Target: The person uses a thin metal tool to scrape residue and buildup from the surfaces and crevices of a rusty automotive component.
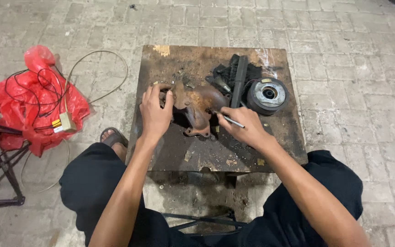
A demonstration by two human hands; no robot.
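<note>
On the low rusty table (270, 151), the bare near strip and far-left corner leave room for a hand, while the rusty metal casting (200, 107) fills the middle and a black bar (239, 80), dark rags (222, 73) and a round pulley (266, 94) crowd the far right.

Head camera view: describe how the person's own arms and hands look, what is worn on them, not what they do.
Both forearms are bare from the elbows down; no sleeve reaches them. The left hand and the right hand are bare too: no gloves, and no watch, bracelet or ring shows. The arms are slim. Dark, loose clothing shows only over the knees.
</note>
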